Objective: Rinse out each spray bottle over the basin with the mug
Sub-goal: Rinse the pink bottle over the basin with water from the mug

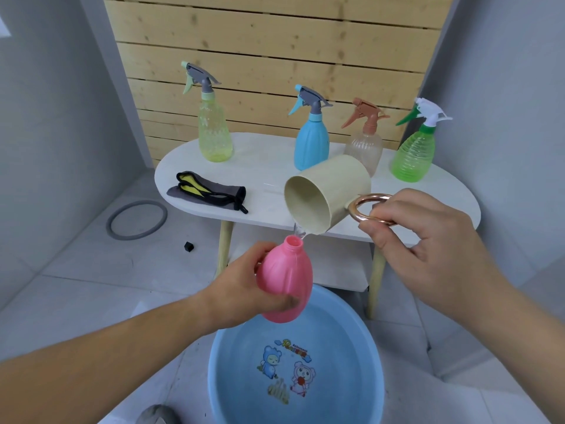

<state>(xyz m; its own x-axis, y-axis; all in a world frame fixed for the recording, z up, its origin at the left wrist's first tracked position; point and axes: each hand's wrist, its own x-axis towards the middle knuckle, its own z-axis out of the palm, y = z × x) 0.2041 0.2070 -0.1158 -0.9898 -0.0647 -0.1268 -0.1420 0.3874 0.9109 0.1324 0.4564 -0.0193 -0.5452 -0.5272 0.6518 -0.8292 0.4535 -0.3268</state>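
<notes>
My left hand (pixel 241 289) grips a pink spray bottle (pixel 287 280) with no spray head, held upright and slightly tilted above the blue basin (pixel 371 362). My right hand (pixel 425 243) holds the beige mug (pixel 327 194) by its copper ring handle (pixel 371 211). The mug is tipped to the left, and a thin stream of water runs from its rim into the pink bottle's open neck. The basin holds water and has cartoon figures printed on its bottom.
On the white oval table (pixel 263 166) stand a yellow spray bottle (pixel 214 133), a blue one (pixel 312 142), a clear one with an orange head (pixel 365 145) and a green one (pixel 414 154). A grey pouch (pixel 208 191) lies at the table's left. A grey ring (pixel 136 219) and a small black cube (pixel 189 246) lie on the floor.
</notes>
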